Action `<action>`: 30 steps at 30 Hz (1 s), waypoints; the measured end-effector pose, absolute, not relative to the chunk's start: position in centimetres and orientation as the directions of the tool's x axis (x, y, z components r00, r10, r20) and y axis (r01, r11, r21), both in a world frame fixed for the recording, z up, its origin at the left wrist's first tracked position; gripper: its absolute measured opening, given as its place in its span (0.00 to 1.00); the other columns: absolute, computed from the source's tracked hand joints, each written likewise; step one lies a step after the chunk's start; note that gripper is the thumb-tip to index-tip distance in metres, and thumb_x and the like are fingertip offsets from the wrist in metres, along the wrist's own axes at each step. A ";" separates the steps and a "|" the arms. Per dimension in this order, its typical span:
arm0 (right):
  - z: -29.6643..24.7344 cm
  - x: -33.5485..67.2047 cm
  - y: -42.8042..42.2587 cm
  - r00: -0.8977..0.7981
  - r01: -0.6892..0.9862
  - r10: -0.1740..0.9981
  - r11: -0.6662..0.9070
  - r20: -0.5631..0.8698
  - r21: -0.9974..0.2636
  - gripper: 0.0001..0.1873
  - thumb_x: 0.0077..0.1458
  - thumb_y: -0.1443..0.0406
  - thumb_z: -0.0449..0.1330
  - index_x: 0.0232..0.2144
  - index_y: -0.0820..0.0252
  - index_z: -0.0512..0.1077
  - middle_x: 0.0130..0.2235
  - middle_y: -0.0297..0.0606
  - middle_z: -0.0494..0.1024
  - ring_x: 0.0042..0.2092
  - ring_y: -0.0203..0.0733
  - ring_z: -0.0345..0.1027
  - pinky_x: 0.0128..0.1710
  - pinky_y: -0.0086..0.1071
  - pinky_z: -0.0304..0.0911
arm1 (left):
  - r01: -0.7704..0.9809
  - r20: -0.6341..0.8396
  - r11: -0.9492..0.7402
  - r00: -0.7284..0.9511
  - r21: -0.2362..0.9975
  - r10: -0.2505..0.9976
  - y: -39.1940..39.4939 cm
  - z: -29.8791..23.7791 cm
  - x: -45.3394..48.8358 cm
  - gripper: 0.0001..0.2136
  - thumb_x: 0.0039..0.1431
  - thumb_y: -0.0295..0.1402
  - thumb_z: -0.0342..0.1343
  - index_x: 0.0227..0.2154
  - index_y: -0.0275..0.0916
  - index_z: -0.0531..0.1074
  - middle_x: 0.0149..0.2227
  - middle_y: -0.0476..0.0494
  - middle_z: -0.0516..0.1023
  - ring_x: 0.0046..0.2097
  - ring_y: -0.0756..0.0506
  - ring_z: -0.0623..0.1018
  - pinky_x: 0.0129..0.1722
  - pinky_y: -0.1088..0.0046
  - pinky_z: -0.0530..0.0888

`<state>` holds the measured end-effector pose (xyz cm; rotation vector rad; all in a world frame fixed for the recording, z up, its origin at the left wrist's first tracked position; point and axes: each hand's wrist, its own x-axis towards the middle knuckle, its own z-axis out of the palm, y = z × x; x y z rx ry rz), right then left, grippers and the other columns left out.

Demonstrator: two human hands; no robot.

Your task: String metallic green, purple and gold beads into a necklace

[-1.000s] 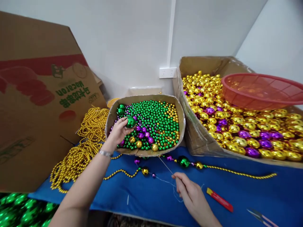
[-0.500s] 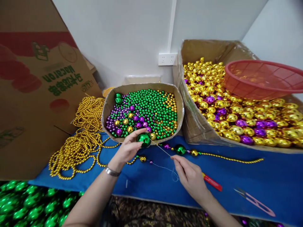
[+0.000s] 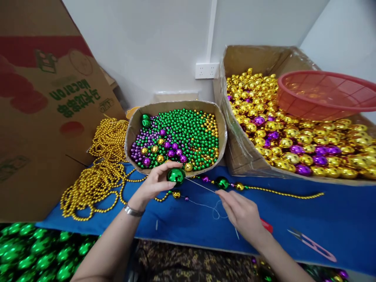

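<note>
Head cam: left hand (image 3: 152, 184) pinches a green bauble (image 3: 176, 176), right hand (image 3: 241, 211) pinches the needle (image 3: 201, 185) just beside it. Looks like threading; next needs the tip finding the bauble's hole.

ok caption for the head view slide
Left hand holds a shiny green ball bead; right hand guides a thin needle toward it.

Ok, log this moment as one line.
left hand: holds green ball | right hand: pinches needle at ball | behind: bead box | surface: blue cloth
</note>
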<state>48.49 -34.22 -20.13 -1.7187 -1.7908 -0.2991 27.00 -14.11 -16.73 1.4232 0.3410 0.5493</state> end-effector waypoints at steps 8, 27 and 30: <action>-21.1 46.9 -33.9 0.074 0.953 0.823 0.108 0.563 -0.282 0.13 0.64 0.68 0.49 0.41 0.61 0.73 0.29 0.38 0.77 0.30 0.36 0.72 0.33 0.28 0.66 | -0.187 0.096 0.093 0.796 0.978 0.597 -17.0 -17.0 29.1 0.23 0.48 0.29 0.65 0.48 0.41 0.68 0.51 0.39 0.73 0.48 0.43 0.73 0.44 0.70 0.70; -21.6 45.8 -34.9 0.269 0.765 0.859 0.084 0.436 -0.638 0.11 0.64 0.66 0.47 0.39 0.58 0.70 0.35 0.38 0.80 0.35 0.38 0.76 0.34 0.28 0.70 | -0.147 -0.055 0.227 0.717 0.963 0.695 -18.6 -17.8 30.5 0.21 0.44 0.31 0.68 0.44 0.37 0.71 0.42 0.41 0.76 0.40 0.47 0.75 0.39 0.72 0.71; -20.9 46.2 -35.0 0.278 0.757 0.862 0.076 0.425 -0.649 0.11 0.64 0.66 0.48 0.40 0.58 0.70 0.36 0.38 0.80 0.35 0.38 0.76 0.36 0.29 0.70 | -0.145 -0.025 0.199 0.745 0.969 0.667 -18.0 -17.0 31.1 0.21 0.45 0.32 0.67 0.44 0.37 0.72 0.43 0.41 0.76 0.41 0.46 0.75 0.41 0.71 0.71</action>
